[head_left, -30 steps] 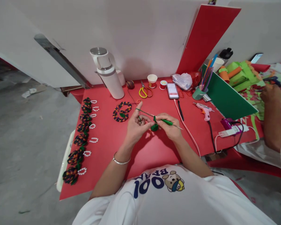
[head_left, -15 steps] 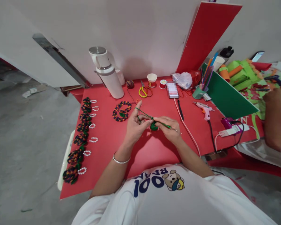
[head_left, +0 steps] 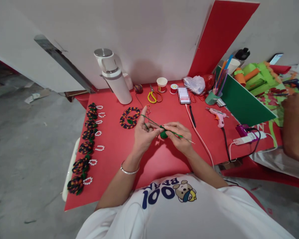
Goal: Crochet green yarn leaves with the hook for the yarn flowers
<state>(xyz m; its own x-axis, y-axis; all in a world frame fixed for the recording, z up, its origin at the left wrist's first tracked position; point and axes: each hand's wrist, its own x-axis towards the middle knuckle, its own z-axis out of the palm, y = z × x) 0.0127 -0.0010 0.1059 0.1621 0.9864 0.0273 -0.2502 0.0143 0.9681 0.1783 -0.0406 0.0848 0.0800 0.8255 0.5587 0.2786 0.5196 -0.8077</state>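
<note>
My left hand (head_left: 145, 132) has its index finger raised with green yarn (head_left: 151, 120) running over it, while thumb and middle finger pinch a small green crocheted piece (head_left: 163, 134). My right hand (head_left: 179, 136) grips a thin crochet hook (head_left: 190, 140) that carries green yarn along its shaft; its fingertips meet the left ones at the green piece. Left of my hands lies a multicoloured braided ring (head_left: 129, 118) with a green leaf shape inside. Behind them are a dark yarn ball (head_left: 138, 88) and scissors (head_left: 151, 97) with yellow and red handles.
Several yarn flowers (head_left: 86, 148) with bead loops line the left edge. A white thermos (head_left: 118, 86), paper cup (head_left: 161, 85), thread spool (head_left: 173, 88) and phone (head_left: 184, 95) stand or lie at the back. A pink glue gun (head_left: 218, 117), green divider (head_left: 246, 99) and another person's arm (head_left: 292, 126) are right.
The hook in my right hand has shifted slightly right and down, showing more of its shaft. My left index finger has moved a little left. The other person's hand has moved slightly.
</note>
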